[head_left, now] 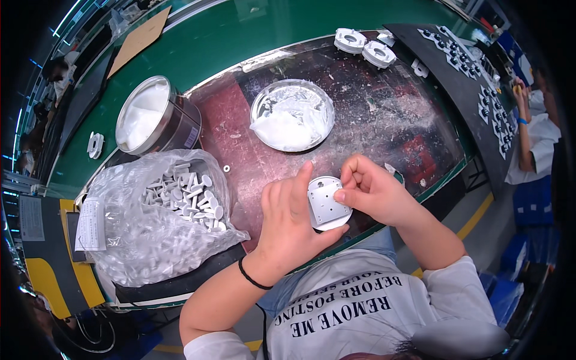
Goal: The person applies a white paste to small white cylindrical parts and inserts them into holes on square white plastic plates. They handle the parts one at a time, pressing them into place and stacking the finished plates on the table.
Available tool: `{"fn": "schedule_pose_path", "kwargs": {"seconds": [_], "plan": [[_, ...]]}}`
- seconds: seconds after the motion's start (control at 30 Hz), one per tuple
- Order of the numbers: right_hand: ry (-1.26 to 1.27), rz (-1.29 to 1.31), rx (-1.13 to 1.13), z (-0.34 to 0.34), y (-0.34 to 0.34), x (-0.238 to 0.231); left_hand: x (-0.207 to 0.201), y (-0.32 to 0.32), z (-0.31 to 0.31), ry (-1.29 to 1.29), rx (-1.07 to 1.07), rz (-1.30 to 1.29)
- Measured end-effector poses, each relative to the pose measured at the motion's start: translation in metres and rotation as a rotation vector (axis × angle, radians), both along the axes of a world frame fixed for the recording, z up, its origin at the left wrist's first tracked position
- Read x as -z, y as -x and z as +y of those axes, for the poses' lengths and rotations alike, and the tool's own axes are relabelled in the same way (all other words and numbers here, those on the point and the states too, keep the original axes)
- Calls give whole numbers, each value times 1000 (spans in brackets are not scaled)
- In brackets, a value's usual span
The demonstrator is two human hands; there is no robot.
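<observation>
A white round plastic housing, with a flat square face dotted with small holes, is tilted up between my hands above the near table edge. My left hand holds it from the left, thumb along its lower rim and index finger raised beside it. My right hand grips its upper right side, thumb pressed on the face and fingers curled. Whether something small sits under that thumb is hidden. Beyond my hands lies a round shiny dish with white paste and crumpled clear film.
At left, a clear plastic bag holds many grey-white flat-headed pegs. Behind it stands a tin of white paste. Similar white housings sit at the far right, near a black board bearing small dark parts. A co-worker's arm shows at right.
</observation>
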State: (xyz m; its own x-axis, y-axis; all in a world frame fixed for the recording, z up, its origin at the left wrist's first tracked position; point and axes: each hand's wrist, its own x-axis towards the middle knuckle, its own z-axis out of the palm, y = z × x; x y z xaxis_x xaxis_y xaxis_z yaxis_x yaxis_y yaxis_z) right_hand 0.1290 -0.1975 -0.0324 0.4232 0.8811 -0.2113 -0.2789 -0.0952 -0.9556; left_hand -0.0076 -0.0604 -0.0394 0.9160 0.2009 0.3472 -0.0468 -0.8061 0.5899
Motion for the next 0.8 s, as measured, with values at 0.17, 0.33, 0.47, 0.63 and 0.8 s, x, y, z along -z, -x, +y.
{"fn": "schedule_pose_path", "kwargs": {"seconds": [0.17, 0.33, 0.47, 0.63, 0.8], "plan": [[25, -15, -30, 0, -4, -1, 1, 0, 0, 19, -10, -12], [-8, 1, -4, 1, 0, -2, 0, 0, -1, 23, -8, -16], [-34, -14, 11, 1, 1, 4, 1, 1, -1, 32, -7, -17], [-1, 42, 27, 4, 2, 1, 1, 1, -2, 22, -14, -13], [50, -46, 51, 2, 4, 1, 2, 0, -1, -23, -12, -9]]}}
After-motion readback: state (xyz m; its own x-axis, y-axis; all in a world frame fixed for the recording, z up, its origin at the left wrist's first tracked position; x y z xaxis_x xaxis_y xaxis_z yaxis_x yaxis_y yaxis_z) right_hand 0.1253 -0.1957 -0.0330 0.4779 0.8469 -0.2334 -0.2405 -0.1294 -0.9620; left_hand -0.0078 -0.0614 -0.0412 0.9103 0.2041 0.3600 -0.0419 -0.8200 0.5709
